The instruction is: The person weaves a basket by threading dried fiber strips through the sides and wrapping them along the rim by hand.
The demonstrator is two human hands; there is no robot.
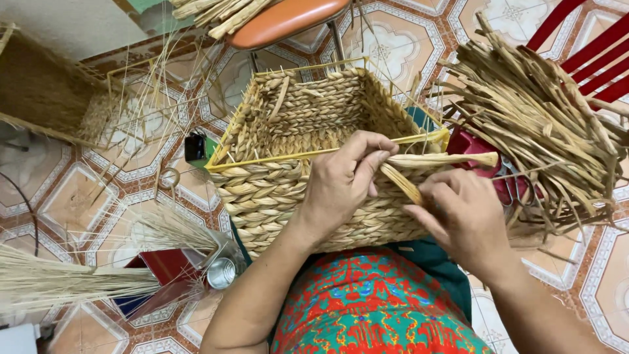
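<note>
So, 1 woven basket point(308, 157) at frame centre, resting on the person's lap, tipped w/ its open mouth facing up and away toward top of frame; rectangular, long axis runs roughly left-right. Yellow wire frame point(275, 159) shows along the near rim. Left hand point(341, 183) sits on the near rim at centre, fingers point(373, 147) curled narrow, pinching 1 flat fibre strand point(445, 159) against the rim. Strand's long axis is near horizontal, free end pointing to frame right, just past the basket's right corner. Right hand point(462, 219) at centre-right, just below the strand, fingers closed on a 2nd shorter strand piece point(401, 183) that slants from upper left to lower right. Hands are near each other, not clearly touching.

Around: 1 big bundle of dried strands point(537, 124) at right of frame, ends fanning toward upper left, lying over a red chair point(590, 46). 1 thin straw bundle point(72, 278) at lower left, long axis left-right. 1 metal can point(223, 270) lower left, mouth toward camera, beside a red box point(164, 269). 1 orange stool point(288, 19) at top centre. 1 more woven piece point(46, 92) at upper left. Patterned tile floor point(393, 46) under all. Red-green patterned garment point(373, 301) at bottom centre.
</note>
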